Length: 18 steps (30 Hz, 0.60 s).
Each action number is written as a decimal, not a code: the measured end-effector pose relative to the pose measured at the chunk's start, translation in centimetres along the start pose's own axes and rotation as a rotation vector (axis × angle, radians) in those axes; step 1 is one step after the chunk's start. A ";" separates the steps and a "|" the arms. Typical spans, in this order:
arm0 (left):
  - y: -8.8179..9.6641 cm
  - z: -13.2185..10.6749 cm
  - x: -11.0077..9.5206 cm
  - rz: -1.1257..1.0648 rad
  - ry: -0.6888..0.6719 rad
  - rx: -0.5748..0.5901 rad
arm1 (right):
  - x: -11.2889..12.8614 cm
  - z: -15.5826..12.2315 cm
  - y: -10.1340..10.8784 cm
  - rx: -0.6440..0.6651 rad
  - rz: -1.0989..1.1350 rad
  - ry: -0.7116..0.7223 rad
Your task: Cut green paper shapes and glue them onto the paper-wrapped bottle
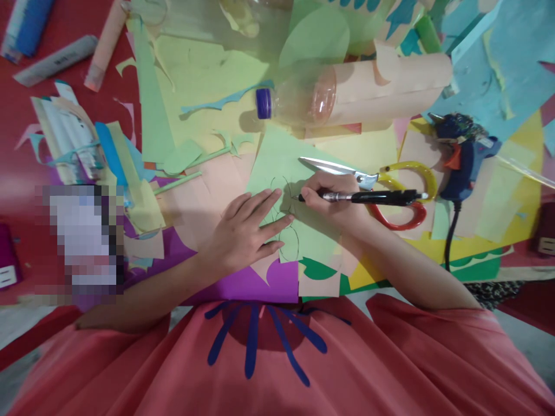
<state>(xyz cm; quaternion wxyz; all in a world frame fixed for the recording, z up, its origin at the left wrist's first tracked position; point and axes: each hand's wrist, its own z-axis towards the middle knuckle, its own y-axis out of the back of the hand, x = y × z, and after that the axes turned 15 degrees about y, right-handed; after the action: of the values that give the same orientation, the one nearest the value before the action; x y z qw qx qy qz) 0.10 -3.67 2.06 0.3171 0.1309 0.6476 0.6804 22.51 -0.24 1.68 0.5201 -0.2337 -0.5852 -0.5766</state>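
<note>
My right hand [332, 199] is closed around a black pen [377, 197], its tip touching a light green sheet of paper [277, 167] where curved pen lines are drawn. My left hand [247, 228] lies flat with fingers stretched out, pressing on the same green sheet just left of the pen tip. Both forearms reach in from the bottom over a purple sheet [243, 283].
Scissors [390, 185] with yellow and red handles lie right behind my right hand. A blue glue gun [462, 159] with its cord sits to the right. A clear plastic bottle [299, 98] with a purple cap and a peach paper roll [399, 86] lie beyond. Coloured paper scraps cover the red table [17, 173].
</note>
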 end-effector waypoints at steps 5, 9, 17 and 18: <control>-0.1 -0.2 0.1 0.001 0.024 0.044 | 0.1 0.0 0.3 0.068 0.031 0.018; -0.1 -0.2 0.1 -0.011 0.024 0.045 | 0.4 0.0 0.4 -0.018 0.079 0.037; 0.3 0.1 0.0 -0.033 0.026 0.042 | 0.0 -0.4 0.1 -0.139 0.162 0.037; 0.3 0.1 0.1 -0.054 0.036 0.046 | 0.0 -0.4 0.1 -0.129 0.110 0.040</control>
<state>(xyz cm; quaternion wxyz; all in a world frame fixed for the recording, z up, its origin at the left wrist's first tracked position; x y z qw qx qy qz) 0.02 -3.54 2.38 0.3205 0.1083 0.6722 0.6586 22.74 -0.55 1.64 0.5464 -0.2870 -0.5224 -0.5884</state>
